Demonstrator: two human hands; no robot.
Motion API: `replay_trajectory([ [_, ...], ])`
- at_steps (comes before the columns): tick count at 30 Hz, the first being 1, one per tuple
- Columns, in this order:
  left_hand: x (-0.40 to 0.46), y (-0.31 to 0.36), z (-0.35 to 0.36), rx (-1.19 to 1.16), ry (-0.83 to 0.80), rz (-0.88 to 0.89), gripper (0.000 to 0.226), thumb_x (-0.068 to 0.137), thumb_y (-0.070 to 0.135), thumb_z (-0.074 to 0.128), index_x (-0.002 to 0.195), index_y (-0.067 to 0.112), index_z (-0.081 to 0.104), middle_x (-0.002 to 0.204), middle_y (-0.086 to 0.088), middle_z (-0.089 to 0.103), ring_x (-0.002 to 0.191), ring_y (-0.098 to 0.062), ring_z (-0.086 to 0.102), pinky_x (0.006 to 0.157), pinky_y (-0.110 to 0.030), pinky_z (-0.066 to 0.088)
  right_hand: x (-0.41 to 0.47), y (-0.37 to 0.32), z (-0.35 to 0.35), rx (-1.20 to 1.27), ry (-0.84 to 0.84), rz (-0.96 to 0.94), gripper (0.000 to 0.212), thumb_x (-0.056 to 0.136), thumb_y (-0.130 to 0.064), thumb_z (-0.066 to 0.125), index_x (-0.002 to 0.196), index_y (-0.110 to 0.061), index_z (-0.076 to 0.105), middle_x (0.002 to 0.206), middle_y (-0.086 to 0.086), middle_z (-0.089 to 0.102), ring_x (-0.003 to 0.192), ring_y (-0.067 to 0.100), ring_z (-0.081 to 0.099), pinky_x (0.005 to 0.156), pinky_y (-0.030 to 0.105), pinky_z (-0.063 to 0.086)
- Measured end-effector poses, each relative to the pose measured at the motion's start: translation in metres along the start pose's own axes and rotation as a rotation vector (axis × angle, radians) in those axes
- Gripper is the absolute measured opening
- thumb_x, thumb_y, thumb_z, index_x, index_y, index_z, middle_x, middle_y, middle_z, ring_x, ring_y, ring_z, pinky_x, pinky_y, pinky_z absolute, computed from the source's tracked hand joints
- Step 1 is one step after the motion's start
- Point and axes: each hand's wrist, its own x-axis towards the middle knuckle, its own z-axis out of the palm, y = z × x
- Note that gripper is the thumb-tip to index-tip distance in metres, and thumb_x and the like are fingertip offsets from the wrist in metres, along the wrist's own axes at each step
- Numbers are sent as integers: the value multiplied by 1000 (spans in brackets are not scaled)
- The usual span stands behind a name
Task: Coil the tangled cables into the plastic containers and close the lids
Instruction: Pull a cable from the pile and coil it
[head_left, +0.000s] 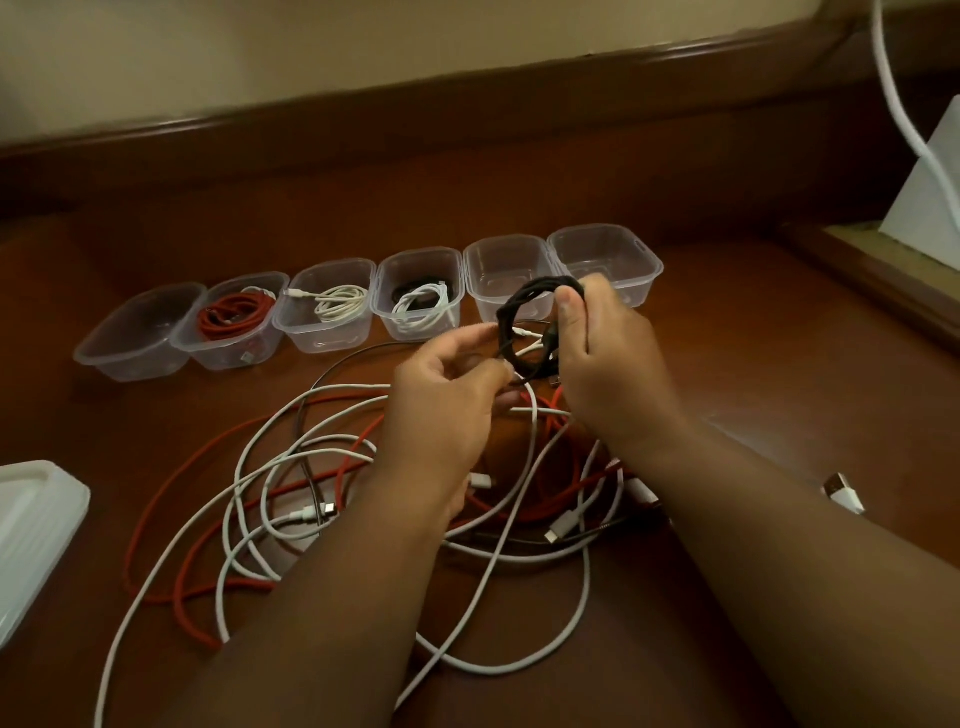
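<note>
Loose cables sprawl under both wrists; right hand clamps the light, springy black coil across its loops, left hand pinching its tail.

A black cable coil stands upright, gripped by the right hand; the left hand pinches its loose end just left of the coil. Beyond the hands runs a row of six clear, lidless plastic containers: red cable in the second from the left, white cable in the third, white and black in the fourth (the others look unfilled). Under both forearms sprawls a tangle of white and red cables.
</note>
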Motion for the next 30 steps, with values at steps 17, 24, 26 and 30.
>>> replay_trajectory([
  [17, 3, 1, -4, 139, -102, -48, 14, 98, 19, 59, 101, 23, 71, 76, 4, 72, 86, -18, 69, 92, -49, 54, 11, -17, -15, 946, -69, 684, 32, 106, -33, 37, 84, -13, 50, 67, 0, 46, 48, 9, 38, 47, 25, 30],
  [24, 12, 0, -10, -111, 60, -4, 11, 92, 8, 65, 89, 14, 74, 77, 0, 74, 73, -9, 68, 69, -26, 55, 3, -24, -13, 1059, -259, 648, 28, 105, -27, 41, 89, -11, 56, 72, 5, 58, 58, 13, 54, 56, 26, 50],
  [26, 11, 3, -9, -303, 62, -56, 14, 94, 2, 59, 93, 7, 72, 79, -4, 75, 73, -9, 69, 65, -20, 56, 1, -25, -8, 939, -278, 586, 27, 105, -24, 42, 91, -10, 60, 74, 4, 68, 65, 16, 64, 63, 29, 55],
  [30, 4, 4, -5, -469, 28, -78, 19, 96, 1, 51, 95, 3, 69, 94, -11, 75, 90, -16, 71, 80, -26, 59, -2, -21, -1, 602, -197, 458, 26, 105, -23, 43, 94, -16, 65, 87, 3, 74, 85, 22, 72, 84, 42, 59],
])
